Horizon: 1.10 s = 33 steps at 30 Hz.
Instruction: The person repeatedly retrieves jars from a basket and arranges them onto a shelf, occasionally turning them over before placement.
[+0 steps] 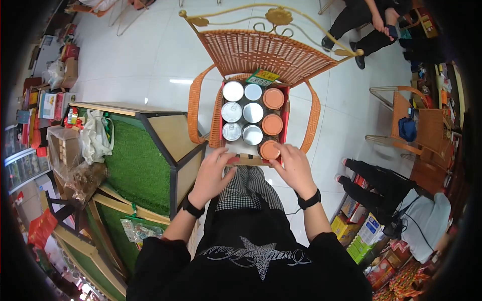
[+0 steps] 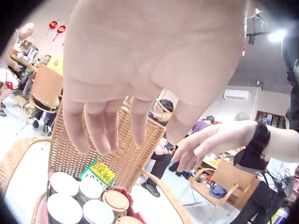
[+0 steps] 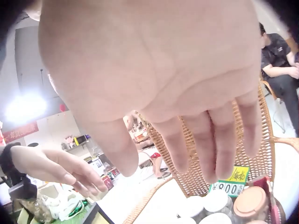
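Left hand point(image 1: 213, 172), right hand point(image 1: 293, 168): fingers relaxed, holding nothing | I judge box point(image 1: 286, 116) of containers point(image 1: 231, 112) heavy; hold beneath

Armchair point(image 1: 261, 54): box point(image 1: 285, 120) on it, cans point(image 1: 252, 112) inside, price card point(image 1: 263, 77) behind them. Turf panel point(image 1: 135, 165) left; second chair point(image 1: 429, 120) off right.

Left fingers point(image 2: 75, 128) near lidded containers point(image 2: 98, 213)

Silver lids point(image 1: 252, 135) look like smooth, shiny metal; orange lids point(image 1: 272, 124) resemble matt plastic. The chair back point(image 1: 241, 52) is rough woven wicker under gold-toned metal trim point(image 1: 278, 16). The floor point(image 1: 150, 50) is glossy tile, the green turf point(image 1: 135, 170) bristly, the black shirt point(image 1: 226, 266) matt cloth.
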Tool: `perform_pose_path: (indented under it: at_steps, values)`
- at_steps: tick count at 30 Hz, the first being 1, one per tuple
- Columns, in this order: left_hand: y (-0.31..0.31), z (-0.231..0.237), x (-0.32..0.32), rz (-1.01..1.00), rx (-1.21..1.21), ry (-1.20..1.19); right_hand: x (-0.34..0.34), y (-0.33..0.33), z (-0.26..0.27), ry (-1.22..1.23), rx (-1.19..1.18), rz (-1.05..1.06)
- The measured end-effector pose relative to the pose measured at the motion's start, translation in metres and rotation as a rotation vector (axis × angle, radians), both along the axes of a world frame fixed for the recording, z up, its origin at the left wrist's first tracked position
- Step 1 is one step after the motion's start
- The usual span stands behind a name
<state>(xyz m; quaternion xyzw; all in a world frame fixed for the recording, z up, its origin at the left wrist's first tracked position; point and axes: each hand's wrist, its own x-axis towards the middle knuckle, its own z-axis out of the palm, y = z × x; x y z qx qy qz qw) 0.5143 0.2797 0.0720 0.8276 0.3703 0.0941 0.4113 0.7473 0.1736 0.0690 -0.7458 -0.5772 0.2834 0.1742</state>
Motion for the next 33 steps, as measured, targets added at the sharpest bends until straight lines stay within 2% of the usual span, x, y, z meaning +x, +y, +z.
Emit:
perform_pose_path:
  at_steps: [2,4,5,6,8,10,11,12,13,15,16,18,21,22,24,28,30,31,33]
  values:
    - [0.024,-0.029,0.018,-0.081,0.060,0.038,0.011,0.022,-0.024,-0.097,0.047,0.025]
    - [0.051,-0.068,0.038,-0.106,0.123,0.052,0.023,0.052,-0.050,-0.076,-0.017,0.011]
    - [0.064,-0.091,0.048,-0.072,0.121,0.050,0.028,0.066,-0.067,-0.067,-0.054,-0.008]
    - [0.076,-0.116,0.059,-0.039,0.122,0.048,0.033,0.080,-0.093,-0.029,0.081,-0.040]
    - [0.096,-0.166,0.086,0.105,0.234,-0.036,0.039,0.111,-0.142,-0.020,-0.006,-0.125]
    - [0.112,-0.203,0.107,0.140,0.319,0.050,0.038,0.130,-0.193,-0.039,-0.030,-0.154]
    - [0.115,-0.220,0.115,0.146,0.308,0.060,0.037,0.139,-0.212,-0.080,0.064,-0.169]
    - [0.117,-0.236,0.123,0.142,0.373,0.086,0.034,0.148,-0.225,-0.119,0.160,-0.183]
    - [0.114,-0.249,0.127,0.139,0.436,0.115,0.032,0.153,-0.236,-0.090,0.055,-0.225]
    - [0.105,-0.260,0.130,0.164,0.399,0.080,0.031,0.159,-0.248,-0.115,0.119,-0.231]
    - [0.104,-0.257,0.131,0.184,0.390,0.074,0.030,0.160,-0.249,-0.150,0.194,-0.250]
    - [0.104,-0.257,0.129,0.191,0.377,0.078,0.029,0.162,-0.249,-0.120,0.138,-0.268]
    - [0.110,-0.239,0.123,0.193,0.350,0.022,0.036,0.162,-0.237,-0.093,0.249,-0.246]
    - [0.113,-0.226,0.120,0.185,0.323,-0.029,0.037,0.163,-0.220,-0.132,0.307,-0.225]
    - [0.111,-0.194,0.111,0.194,0.287,-0.051,0.042,0.163,-0.181,-0.030,0.381,-0.218]
    - [0.105,-0.110,0.093,0.138,0.261,-0.273,0.045,0.163,-0.075,0.178,0.485,-0.108]
    - [0.090,-0.059,0.083,0.099,0.074,-0.405,0.037,0.155,-0.022,0.231,0.538,-0.035]
    - [0.077,-0.039,0.079,0.175,0.237,-0.414,0.027,0.147,0.005,0.260,0.563,-0.020]
    - [0.052,0.009,0.057,0.275,0.274,-0.385,0.001,0.125,0.056,0.315,0.580,0.039]
